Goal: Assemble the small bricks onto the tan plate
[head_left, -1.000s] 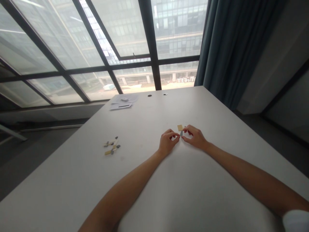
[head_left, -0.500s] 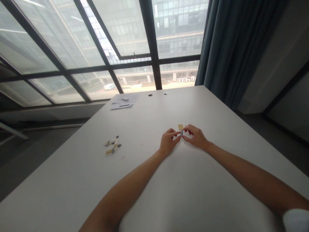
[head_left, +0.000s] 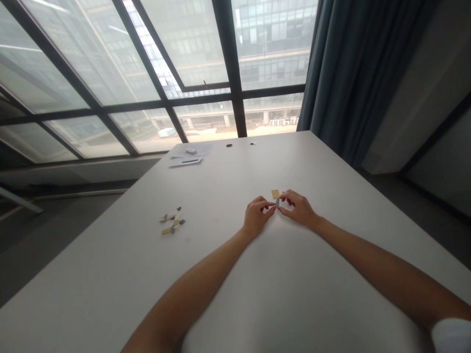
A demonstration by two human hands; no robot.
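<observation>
Between the fingertips of both hands is a small grey-blue building brick (head_left: 277, 202), too small to make out in detail. My left hand (head_left: 255, 215) pinches it from the left, thumb and forefinger closed at its edge. From the other side my right hand (head_left: 298, 208) pinches the same brick, its thumb low and forefinger higher. Just beyond the fingertips lies a square tan studded plate (head_left: 275, 193). A tiny piece beside it is partly hidden by my right hand.
A loose group of small tan, white, grey and black pieces (head_left: 172, 223) lies on the white table (head_left: 235, 294) to the left. Papers (head_left: 186, 161) rest at the far left corner. A dark round disc (head_left: 229, 145) and a small black-and-white item (head_left: 252, 143) sit near the far edge.
The grey-blue brick looks slightly turned between the fingertips. Both hands and the other pieces stay in nearly the same place.
</observation>
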